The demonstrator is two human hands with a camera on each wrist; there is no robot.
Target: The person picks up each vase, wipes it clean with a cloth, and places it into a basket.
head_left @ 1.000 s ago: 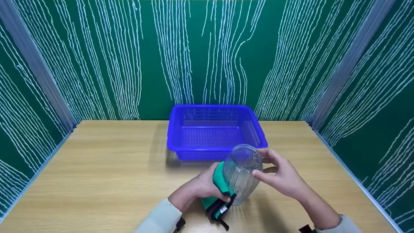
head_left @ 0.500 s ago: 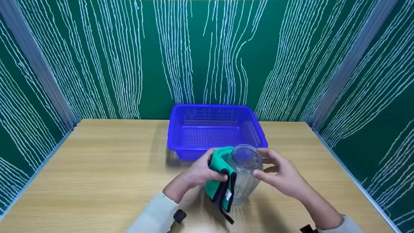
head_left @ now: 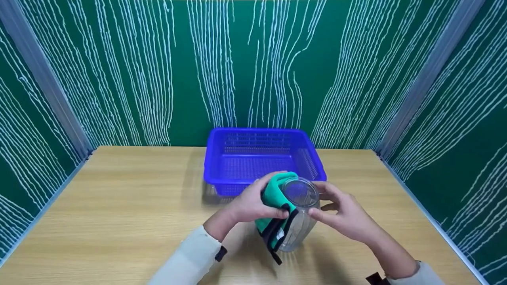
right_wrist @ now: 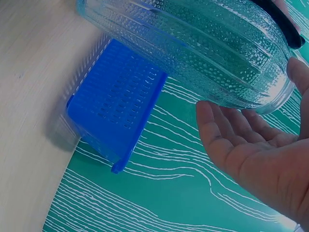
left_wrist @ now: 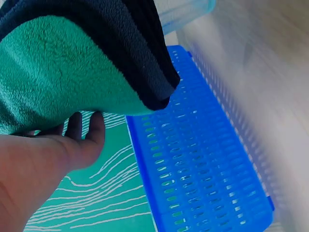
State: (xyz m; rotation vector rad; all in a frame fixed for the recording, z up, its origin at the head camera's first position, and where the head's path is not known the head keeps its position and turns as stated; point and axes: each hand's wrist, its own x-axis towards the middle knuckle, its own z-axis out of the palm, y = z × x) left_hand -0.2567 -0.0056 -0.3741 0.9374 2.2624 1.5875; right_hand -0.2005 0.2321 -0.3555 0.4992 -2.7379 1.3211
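A clear ribbed glass vase (head_left: 300, 229) with a round open mouth stands on the table, tilted slightly in the head view. My right hand (head_left: 345, 217) holds it near the rim, thumb in front and fingers behind; the right wrist view shows the fingertips at the dimpled glass (right_wrist: 207, 53). My left hand (head_left: 248, 202) grips a folded green cloth (head_left: 273, 194) with black edging and a small white label, thumb on the near side. The cloth lies against the vase's left side, up to the rim. In the left wrist view the fluffy cloth (left_wrist: 58, 72) covers much of the hand.
A blue perforated plastic basket (head_left: 212, 158) stands just behind the vase and hands on the wooden table (head_left: 119, 213). Green walls (head_left: 190, 79) with white wavy lines enclose the table at the back and sides.
My left hand has moved the cloth up along the vase's left side, from low on the body to the rim. The right hand and the vase have barely moved.
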